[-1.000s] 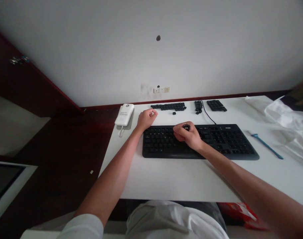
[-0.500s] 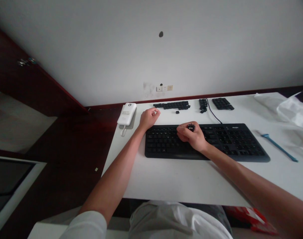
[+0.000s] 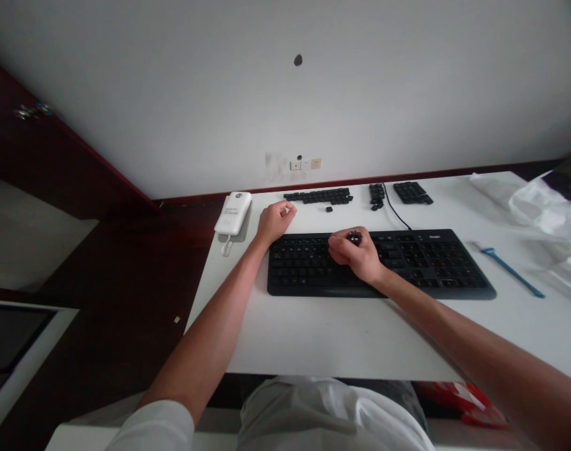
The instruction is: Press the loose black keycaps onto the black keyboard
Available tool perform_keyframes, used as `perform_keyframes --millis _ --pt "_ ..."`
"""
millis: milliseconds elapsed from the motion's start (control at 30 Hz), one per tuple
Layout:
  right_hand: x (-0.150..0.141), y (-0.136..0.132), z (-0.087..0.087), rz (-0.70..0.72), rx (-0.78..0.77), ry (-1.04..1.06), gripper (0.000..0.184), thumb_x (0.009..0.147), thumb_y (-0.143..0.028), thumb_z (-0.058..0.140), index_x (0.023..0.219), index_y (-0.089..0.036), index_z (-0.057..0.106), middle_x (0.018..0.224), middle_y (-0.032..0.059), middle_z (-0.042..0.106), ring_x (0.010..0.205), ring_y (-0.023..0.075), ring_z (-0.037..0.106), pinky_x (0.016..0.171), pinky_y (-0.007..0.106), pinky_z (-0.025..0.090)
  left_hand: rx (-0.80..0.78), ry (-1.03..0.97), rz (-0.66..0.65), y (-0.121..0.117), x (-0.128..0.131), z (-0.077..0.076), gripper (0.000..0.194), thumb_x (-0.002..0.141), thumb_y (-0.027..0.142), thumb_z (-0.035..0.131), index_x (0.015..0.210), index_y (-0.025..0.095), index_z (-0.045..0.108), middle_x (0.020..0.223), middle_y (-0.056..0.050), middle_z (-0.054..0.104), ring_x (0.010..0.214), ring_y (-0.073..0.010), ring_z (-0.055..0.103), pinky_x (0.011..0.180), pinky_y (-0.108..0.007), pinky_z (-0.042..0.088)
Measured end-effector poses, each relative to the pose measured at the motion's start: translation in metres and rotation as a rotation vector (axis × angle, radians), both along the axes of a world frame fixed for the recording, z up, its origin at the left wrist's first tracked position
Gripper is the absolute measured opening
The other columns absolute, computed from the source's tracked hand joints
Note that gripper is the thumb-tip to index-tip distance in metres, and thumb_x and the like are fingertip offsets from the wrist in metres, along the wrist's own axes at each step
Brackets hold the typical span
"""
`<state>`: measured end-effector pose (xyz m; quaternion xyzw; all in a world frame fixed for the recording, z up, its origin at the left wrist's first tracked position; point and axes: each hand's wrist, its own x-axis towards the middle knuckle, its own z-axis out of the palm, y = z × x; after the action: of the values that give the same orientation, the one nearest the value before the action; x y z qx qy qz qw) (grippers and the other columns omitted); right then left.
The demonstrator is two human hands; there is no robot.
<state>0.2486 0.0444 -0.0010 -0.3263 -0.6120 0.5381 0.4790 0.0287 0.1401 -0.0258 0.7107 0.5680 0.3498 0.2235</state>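
Note:
My right hand (image 3: 354,254) rests on the middle of a black computer keyboard (image 3: 426,269), pinching a small dark keycap (image 3: 355,237) between its fingertips. My left hand (image 3: 276,223) sits just past the keyboard's top left corner, fingers curled together, with nothing visible in them. Beyond the keyboard lie loose black keycaps in groups: a long row (image 3: 318,196), a narrow cluster (image 3: 376,196) and a block (image 3: 412,192). One single keycap (image 3: 329,209) sits apart from them. A white power bank (image 3: 231,213) lies left of my left hand.
All this stands on a white table (image 3: 342,338) whose left edge drops to a dark floor. A thin blue stick (image 3: 513,272) lies at the right, beyond it a white plastic sheet (image 3: 548,216). A black cable (image 3: 396,216) runs from the keyboard towards the wall.
The whole view has shifted slightly with my head. Both hands stay in about the same places, and my right hand still pinches the keycap.

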Motion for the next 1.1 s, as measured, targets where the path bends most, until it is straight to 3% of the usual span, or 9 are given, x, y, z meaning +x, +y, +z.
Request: perform_keyframes --millis 1100 --pt "-0.0005 -0.0016 -0.0042 -0.011 0.002 0.021 0.051 0.094 -0.030 0.060 0.051 -0.023 0.033 0.046 -0.0060 0.030 0.044 0.0075 0.024 0.045 0.030 0.015 -0.002 -0.016 0.000 -0.0008 0.0004 0.0009 0.024 0.091 0.037 0.058 0.087 0.019 0.073 0.058 0.003 0.053 0.058 -0.0131 0.045 0.063 -0.028 0.031"
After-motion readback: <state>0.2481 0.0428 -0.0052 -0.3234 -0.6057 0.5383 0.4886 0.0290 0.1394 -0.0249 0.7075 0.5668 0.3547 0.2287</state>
